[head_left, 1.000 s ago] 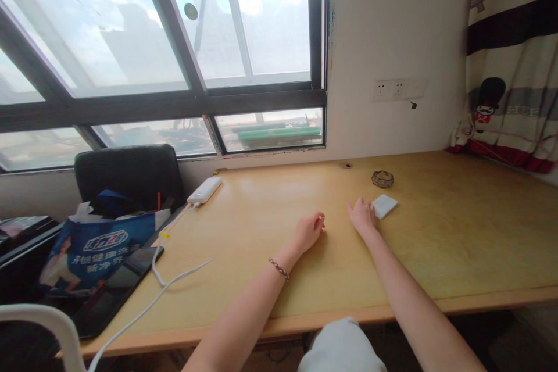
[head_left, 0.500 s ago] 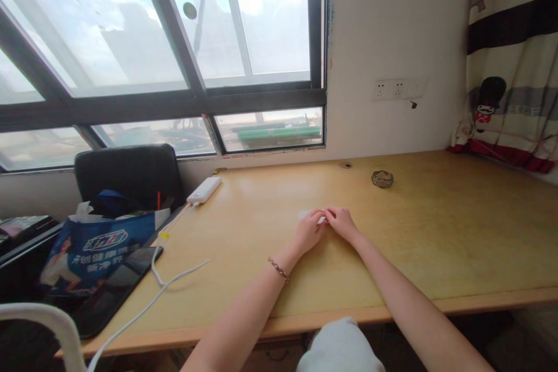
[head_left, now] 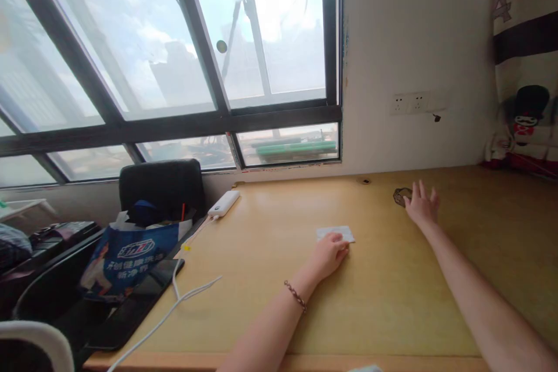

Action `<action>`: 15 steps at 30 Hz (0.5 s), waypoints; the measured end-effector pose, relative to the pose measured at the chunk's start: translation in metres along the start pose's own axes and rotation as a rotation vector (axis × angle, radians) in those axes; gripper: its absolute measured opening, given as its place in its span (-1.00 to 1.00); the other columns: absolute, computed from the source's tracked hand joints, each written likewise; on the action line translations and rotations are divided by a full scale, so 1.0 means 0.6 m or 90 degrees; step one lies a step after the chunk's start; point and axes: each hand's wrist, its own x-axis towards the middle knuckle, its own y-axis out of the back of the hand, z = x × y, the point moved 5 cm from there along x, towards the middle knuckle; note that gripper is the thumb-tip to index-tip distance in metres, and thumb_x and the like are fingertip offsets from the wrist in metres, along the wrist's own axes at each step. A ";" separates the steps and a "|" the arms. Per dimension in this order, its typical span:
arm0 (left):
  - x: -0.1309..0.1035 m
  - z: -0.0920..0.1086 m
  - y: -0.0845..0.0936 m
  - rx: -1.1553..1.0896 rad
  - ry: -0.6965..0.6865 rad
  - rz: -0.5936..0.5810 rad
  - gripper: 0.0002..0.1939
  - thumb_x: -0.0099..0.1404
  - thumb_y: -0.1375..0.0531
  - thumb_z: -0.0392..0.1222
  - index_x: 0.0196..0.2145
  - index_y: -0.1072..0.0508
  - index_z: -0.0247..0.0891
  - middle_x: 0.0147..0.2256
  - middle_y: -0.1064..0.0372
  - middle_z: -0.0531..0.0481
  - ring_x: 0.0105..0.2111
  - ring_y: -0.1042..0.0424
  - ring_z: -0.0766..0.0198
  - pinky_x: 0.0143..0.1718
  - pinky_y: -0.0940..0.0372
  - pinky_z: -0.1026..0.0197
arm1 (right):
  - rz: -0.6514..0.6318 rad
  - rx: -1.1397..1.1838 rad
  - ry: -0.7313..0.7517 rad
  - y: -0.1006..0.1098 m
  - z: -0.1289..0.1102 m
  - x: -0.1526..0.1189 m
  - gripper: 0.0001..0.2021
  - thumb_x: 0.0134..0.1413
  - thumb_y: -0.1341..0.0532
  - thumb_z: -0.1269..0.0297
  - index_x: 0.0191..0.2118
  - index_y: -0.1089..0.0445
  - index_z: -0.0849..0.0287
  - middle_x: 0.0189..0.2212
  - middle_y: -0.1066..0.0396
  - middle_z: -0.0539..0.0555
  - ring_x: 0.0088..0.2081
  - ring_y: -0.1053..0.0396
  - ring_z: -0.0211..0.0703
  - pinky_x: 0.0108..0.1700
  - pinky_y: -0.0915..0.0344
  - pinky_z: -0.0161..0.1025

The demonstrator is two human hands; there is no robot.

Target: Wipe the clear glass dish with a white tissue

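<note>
My left hand (head_left: 333, 253), a beaded bracelet on its wrist, rests on the table with curled fingers over the near edge of a flat white piece of paper (head_left: 342, 232). The paper's lower part is hidden under the fingers. Farther right, my right hand (head_left: 422, 204) reaches out with its fingers spread, beside a dark, see-through round dish with a faceted rim, like a glass ashtray (head_left: 399, 195). Its thumb overlaps the dish's right side; whether it touches cannot be made out.
A white power bank (head_left: 224, 204) with a white cable (head_left: 179, 297) lies along the left side of the wooden table (head_left: 270, 308). A black tablet-like slab (head_left: 139, 302) overhangs the left edge. Beyond it are a blue bag (head_left: 131, 261) and a black chair (head_left: 161, 186).
My right hand has left the white paper and moved right to the round dish, its fingers opening. My left hand stays at the paper, which now lies more exposed. The view has shifted left.
</note>
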 end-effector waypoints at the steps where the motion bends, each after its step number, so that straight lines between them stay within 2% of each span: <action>1: 0.000 -0.002 0.000 0.006 0.004 -0.001 -0.78 0.23 0.00 -0.22 -0.22 -0.39 -0.19 -0.18 -0.29 -0.05 -0.12 -0.23 0.25 -0.10 -0.17 0.23 | -0.009 -0.009 -0.003 -0.010 0.014 0.001 -0.46 0.05 0.04 0.19 0.15 0.04 0.30 0.16 0.09 0.21 0.14 0.27 0.27 0.04 0.19 0.21; 6: 0.004 -0.015 0.004 0.046 0.051 -0.003 -0.81 0.23 0.00 -0.22 -0.28 -0.38 -0.22 -0.22 -0.28 -0.05 -0.13 -0.21 0.25 -0.09 -0.15 0.23 | -0.088 0.009 -0.001 -0.057 0.052 -0.007 -0.56 0.08 0.10 0.17 0.03 -0.19 0.23 0.04 -0.13 0.25 0.05 0.00 0.22 -0.03 0.06 0.16; 11: 0.003 -0.044 0.017 0.156 0.160 -0.002 -0.80 0.23 0.00 -0.16 -0.26 -0.34 -0.25 -0.23 -0.26 -0.09 -0.19 -0.23 0.23 -0.18 -0.16 0.22 | -0.125 0.016 0.053 -0.083 0.061 -0.005 -0.60 0.02 0.01 0.14 -0.08 -0.29 0.26 0.04 -0.07 0.30 -0.05 -0.16 0.16 -0.08 -0.08 0.03; 15: -0.008 -0.090 0.037 0.270 0.305 -0.004 -0.73 0.25 0.07 -0.12 -0.31 -0.36 -0.29 -0.28 -0.26 -0.15 -0.22 -0.24 0.17 -0.22 -0.16 0.16 | -0.117 0.050 0.052 -0.094 0.068 -0.001 -0.65 -0.04 -0.06 0.16 -0.18 -0.34 0.29 0.02 -0.06 0.32 -0.06 -0.17 0.13 -0.11 -0.14 -0.04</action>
